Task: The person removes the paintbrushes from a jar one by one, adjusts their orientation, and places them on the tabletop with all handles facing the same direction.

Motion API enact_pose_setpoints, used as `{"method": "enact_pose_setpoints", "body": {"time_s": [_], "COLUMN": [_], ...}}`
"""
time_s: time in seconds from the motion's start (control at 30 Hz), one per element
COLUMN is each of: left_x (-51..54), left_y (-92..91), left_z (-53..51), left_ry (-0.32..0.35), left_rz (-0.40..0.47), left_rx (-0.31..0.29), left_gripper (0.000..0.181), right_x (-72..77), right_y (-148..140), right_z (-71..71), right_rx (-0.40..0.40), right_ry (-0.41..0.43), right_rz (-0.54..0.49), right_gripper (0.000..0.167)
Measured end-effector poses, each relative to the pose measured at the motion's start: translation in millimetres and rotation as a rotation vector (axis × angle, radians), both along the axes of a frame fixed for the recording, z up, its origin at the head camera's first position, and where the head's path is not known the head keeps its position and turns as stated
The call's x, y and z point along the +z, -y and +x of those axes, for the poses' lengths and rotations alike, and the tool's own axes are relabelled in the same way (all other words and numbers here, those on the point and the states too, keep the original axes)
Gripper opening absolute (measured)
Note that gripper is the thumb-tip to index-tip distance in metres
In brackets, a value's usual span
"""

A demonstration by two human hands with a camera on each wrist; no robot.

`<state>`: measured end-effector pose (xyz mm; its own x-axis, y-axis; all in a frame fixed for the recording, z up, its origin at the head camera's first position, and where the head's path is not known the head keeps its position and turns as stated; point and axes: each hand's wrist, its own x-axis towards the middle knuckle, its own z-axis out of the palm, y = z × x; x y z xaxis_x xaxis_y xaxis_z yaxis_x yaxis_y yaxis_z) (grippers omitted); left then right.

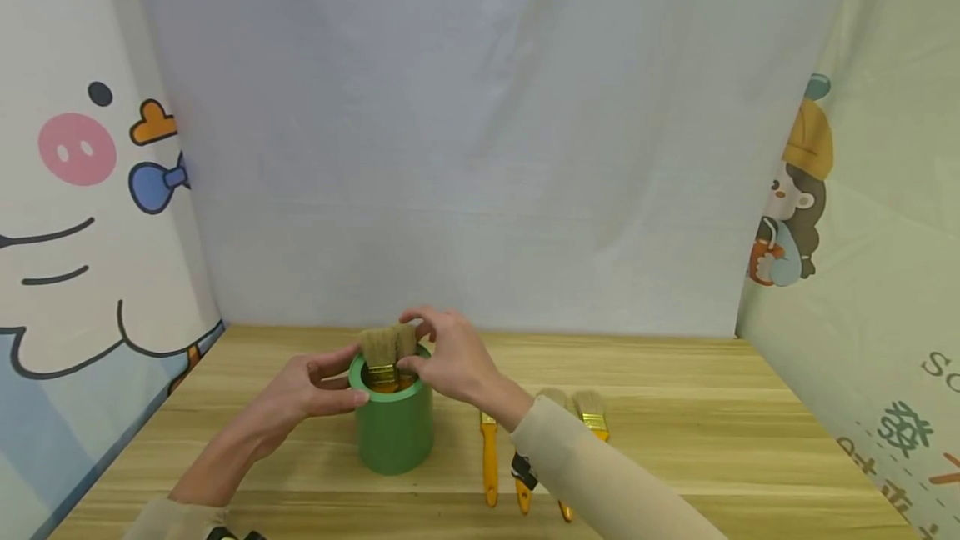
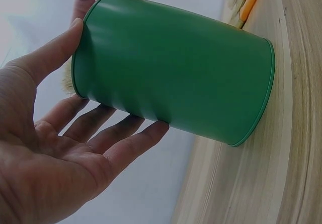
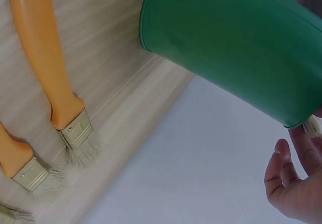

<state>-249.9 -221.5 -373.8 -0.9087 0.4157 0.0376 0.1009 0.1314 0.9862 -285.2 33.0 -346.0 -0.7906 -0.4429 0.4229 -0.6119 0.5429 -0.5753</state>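
Observation:
A green cylindrical pot point(image 1: 395, 436) stands upright on the wooden table, with paintbrushes point(image 1: 378, 348) in it, bristles up; at least two bristle heads show above the rim. My left hand point(image 1: 318, 386) holds the pot near its top, as the left wrist view shows: the thumb lies at the rim and the fingers point(image 2: 128, 146) spread along the opposite side. Over the pot's right edge, my right hand point(image 1: 457, 357) pinches one brush near its bristles between thumb and fingers. The brush handles inside the pot are mostly hidden.
Three orange-handled paintbrushes lie on the table right of the pot: one nearest it point(image 1: 490, 461), one partly under the right forearm, and one farther right point(image 1: 592, 413). A pale cloth point(image 1: 480, 148) hangs behind the table, with printed cloths at both sides.

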Motion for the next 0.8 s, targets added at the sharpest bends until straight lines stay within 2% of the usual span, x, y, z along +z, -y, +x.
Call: {"method": "enact_pose_setpoints", "body": {"time_s": [0.13, 0.33, 0.63, 0.8], "left_x": [-0.7, -2.2, -1.3, -0.7], "left_y": [0.0, 0.1, 0.0, -0.3], "left_z": [-0.2, -0.9, -2.3, -2.0], "left_ry": [0.010, 0.004, 0.009, 0.016], "left_rz": [-0.003, -0.001, 0.010, 0.005], "left_rx": [0.004, -0.001, -0.010, -0.004], "left_gripper": [0.088, 0.088, 0.088, 0.087], "right_x": [0.1, 1.8, 13.0, 20.1], "right_y": [-1, -6, -11, -13], "right_z": [-1.0, -1.7, -1.0, -1.2], "right_rx": [0.028, 0.082, 0.127, 0.156], "right_ry": [0.003, 0.004, 0.012, 0.024], "right_rz": [-0.015, -0.093, -0.122, -0.179], "right_gripper": [0.047, 0.047, 0.047, 0.045]}}
